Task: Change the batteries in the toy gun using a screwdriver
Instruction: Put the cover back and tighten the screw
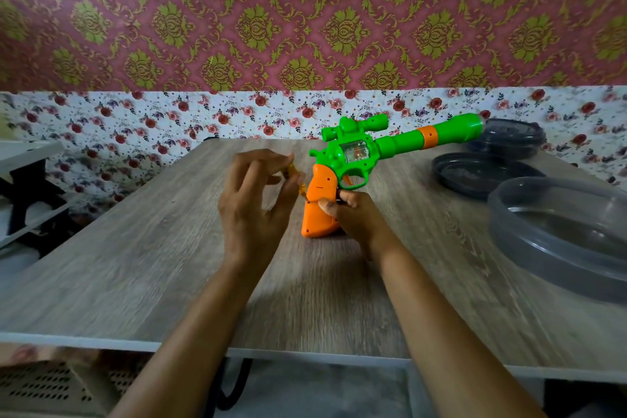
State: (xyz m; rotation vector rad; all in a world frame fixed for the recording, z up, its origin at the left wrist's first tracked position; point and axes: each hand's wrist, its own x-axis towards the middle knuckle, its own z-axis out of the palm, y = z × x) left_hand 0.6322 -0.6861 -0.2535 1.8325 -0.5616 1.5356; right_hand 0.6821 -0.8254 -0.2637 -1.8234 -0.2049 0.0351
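Green-and-orange toy gun (364, 159) stands grip-down on the wooden table (135, 265). Right hand (353, 214) clamps the orange grip; left hand (252, 204) pinches an amber-handled screwdriver (294, 176) against the grip's back edge.

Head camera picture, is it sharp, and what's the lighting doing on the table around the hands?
Head view: motion blur smears the table edges and the grey containers; the toy gun stays fairly crisp; wide-angle bending curves the wall line; a soft shadow pools under the left hand and right hand; no harsh glare.
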